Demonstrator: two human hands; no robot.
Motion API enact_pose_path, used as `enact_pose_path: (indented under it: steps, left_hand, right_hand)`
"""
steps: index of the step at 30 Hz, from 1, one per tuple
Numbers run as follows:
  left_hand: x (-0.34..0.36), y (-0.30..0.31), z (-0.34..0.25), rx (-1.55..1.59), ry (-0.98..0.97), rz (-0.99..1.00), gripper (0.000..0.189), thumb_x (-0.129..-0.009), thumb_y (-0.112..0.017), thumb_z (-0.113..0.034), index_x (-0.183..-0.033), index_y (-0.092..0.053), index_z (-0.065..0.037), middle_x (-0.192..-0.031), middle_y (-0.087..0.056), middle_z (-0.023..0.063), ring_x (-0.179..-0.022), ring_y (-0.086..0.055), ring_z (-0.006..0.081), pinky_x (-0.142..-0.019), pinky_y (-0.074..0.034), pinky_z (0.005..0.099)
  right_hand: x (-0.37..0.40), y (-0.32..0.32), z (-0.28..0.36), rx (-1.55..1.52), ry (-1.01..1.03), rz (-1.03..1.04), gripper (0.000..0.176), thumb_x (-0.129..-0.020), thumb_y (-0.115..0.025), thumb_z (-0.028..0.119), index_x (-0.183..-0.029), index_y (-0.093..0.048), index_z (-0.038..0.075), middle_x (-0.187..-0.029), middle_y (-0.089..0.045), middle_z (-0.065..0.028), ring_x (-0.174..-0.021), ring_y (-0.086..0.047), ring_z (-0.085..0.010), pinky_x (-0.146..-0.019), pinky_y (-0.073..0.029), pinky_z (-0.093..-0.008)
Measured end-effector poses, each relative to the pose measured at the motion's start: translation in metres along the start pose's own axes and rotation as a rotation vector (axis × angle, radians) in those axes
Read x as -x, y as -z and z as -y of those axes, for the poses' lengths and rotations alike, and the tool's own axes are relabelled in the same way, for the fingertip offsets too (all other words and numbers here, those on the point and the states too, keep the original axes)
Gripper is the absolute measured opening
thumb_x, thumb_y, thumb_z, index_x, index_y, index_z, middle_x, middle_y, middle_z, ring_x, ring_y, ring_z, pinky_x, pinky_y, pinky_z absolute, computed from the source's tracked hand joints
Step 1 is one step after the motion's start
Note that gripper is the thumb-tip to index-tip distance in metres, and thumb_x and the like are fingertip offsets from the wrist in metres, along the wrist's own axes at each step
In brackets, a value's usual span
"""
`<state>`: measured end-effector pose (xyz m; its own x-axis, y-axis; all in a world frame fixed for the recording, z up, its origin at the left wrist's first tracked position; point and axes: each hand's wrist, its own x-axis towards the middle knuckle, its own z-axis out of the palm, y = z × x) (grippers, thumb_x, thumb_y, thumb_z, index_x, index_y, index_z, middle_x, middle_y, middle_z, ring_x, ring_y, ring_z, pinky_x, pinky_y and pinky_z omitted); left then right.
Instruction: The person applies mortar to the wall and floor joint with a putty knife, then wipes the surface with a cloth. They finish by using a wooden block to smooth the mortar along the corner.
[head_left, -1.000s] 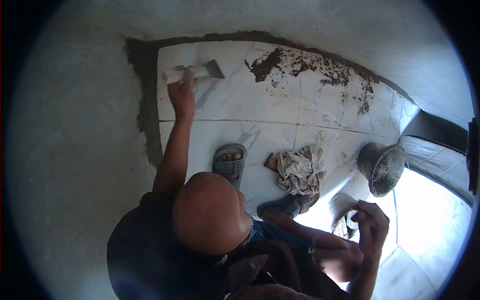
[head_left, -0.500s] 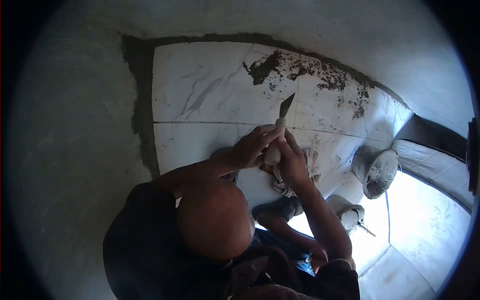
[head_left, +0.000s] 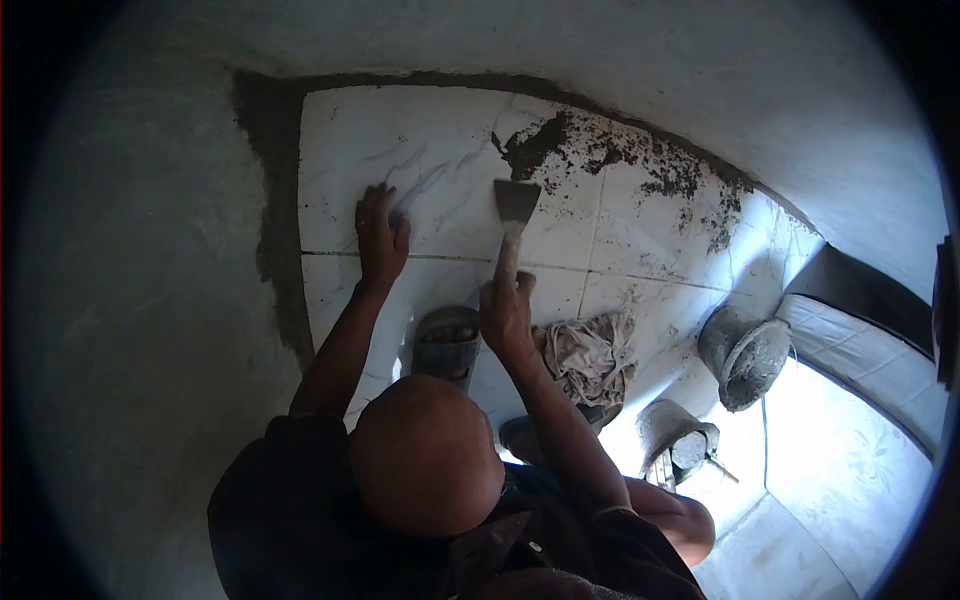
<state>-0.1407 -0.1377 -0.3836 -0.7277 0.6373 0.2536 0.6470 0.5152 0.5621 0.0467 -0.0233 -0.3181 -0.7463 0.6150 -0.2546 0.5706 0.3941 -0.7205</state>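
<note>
My right hand [head_left: 508,315] is wrapped round the pale handle of a scraper [head_left: 516,203]. Its wide flat blade points away from me, over the white marbled tile [head_left: 340,150] just below a dark mortar patch [head_left: 545,145]. To the left, my left hand [head_left: 382,238] is over the same tile with fingers stretched out and nothing in it; it looks to be resting on the surface, slightly blurred. A crumpled rag [head_left: 590,358] lies to the right of my right wrist.
A mortar-crusted bucket [head_left: 735,350] lies tilted at the right, with a second bucket [head_left: 668,430] nearer me, a stick-like handle beside it. My sandalled foot [head_left: 447,345] is between my arms. Dark mortar edging [head_left: 275,200] borders the tiles along the wall. Crumbs scatter rightward.
Both hands were together on the scraper. My left hand has let go and moved left onto the tile; my right hand has shifted left, turning the blade's flat face into view.
</note>
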Motion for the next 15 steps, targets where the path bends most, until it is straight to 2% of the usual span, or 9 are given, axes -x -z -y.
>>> enact_pose_path:
  steps: [2,5,9,15]
  left_hand:
    - [-0.012,-0.008,0.0,-0.131,0.071,0.005,0.041,-0.088,-0.057,-0.017,-0.125,-0.046,-0.002,-0.133,-0.045,0.0179,-0.129,-0.038,0.0372,-0.107,-0.026,0.0543]
    - [-0.014,-0.007,-0.004,-0.192,0.08,0.041,0.04,-0.088,-0.057,-0.017,-0.124,-0.047,-0.004,-0.135,-0.043,0.0166,-0.13,-0.037,0.0372,-0.107,-0.026,0.054]
    - [-0.013,-0.009,-0.004,-0.178,0.068,0.013,0.04,-0.087,-0.058,-0.016,-0.124,-0.047,-0.005,-0.135,-0.043,0.0161,-0.13,-0.037,0.037,-0.107,-0.026,0.0552]
    - [-0.015,-0.009,-0.004,-0.183,0.075,0.011,0.041,-0.086,-0.059,-0.017,-0.124,-0.047,-0.005,-0.135,-0.043,0.0152,-0.13,-0.037,0.0361,-0.106,-0.027,0.0558]
  right_hand:
    - [-0.035,-0.006,-0.002,-0.002,0.048,-0.066,0.068,-0.082,-0.044,-0.003,-0.144,-0.017,-0.006,-0.136,-0.038,-0.0311,-0.087,-0.045,-0.0426,-0.079,-0.042,-0.0475]
    - [-0.075,-0.006,-0.007,-0.003,0.096,-0.154,0.065,-0.082,-0.045,-0.003,-0.143,-0.021,-0.008,-0.128,-0.045,-0.0319,-0.083,-0.046,-0.0405,-0.077,-0.042,-0.0473]
    - [-0.111,0.006,-0.018,-0.005,0.172,-0.247,0.061,-0.082,-0.045,-0.002,-0.141,-0.027,-0.009,-0.115,-0.053,-0.0321,-0.079,-0.047,-0.0386,-0.077,-0.042,-0.0477]
    - [-0.127,0.014,-0.025,0.049,0.155,-0.232,0.063,-0.081,-0.045,-0.004,-0.141,-0.026,-0.008,-0.113,-0.052,-0.0335,-0.079,-0.047,-0.0396,-0.076,-0.042,-0.0479]
